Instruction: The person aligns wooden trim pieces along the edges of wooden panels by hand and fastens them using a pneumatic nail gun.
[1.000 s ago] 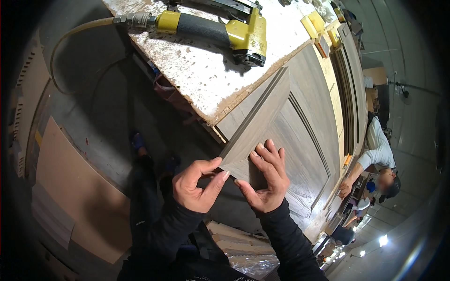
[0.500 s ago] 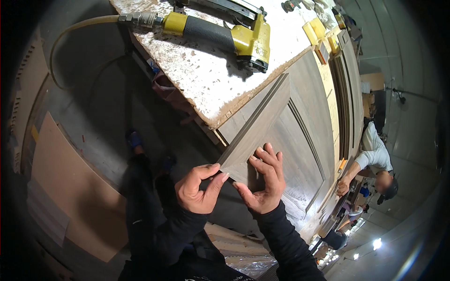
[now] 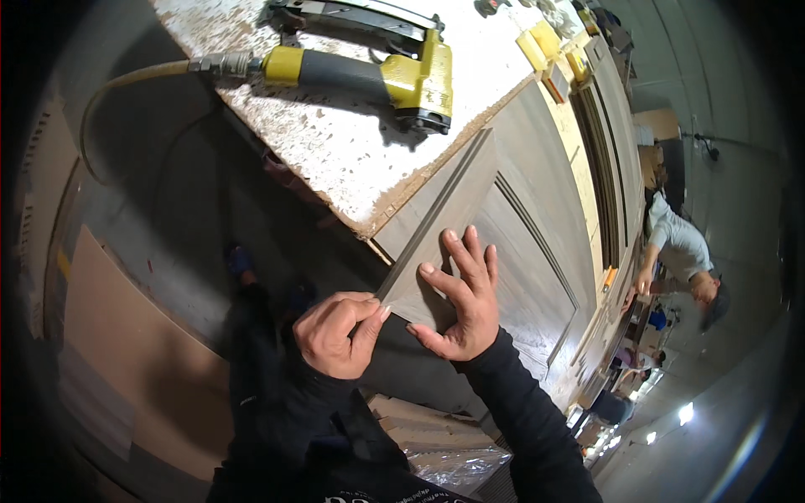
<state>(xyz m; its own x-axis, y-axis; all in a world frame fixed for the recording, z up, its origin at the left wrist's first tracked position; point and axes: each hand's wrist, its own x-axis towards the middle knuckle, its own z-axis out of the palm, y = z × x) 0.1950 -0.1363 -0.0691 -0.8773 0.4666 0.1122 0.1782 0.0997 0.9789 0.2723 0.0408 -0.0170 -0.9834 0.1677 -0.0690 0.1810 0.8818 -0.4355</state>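
Observation:
A grey-brown wooden cabinet door with a framed, recessed panel lies flat, one corner pointing toward me. At that corner my left hand is closed, thumb and forefinger pinching the tip; anything small between them is hidden. My right hand rests on the frame beside it, fingers spread over the face and thumb by the near edge. Beyond the door, a yellow and black nail gun lies on a white-spattered board, its air hose hanging off to the left.
Yellow blocks sit at the far right of the bench, near stacked door panels. A person in a light shirt works at right. Large tan boards lean at lower left; plastic-wrapped pieces stand below the door.
The bench, nail gun and door have shifted slightly left in view. My right hand's fingers have spread wider on the door, while my left hand keeps pinching the corner. The other person's arm has moved.

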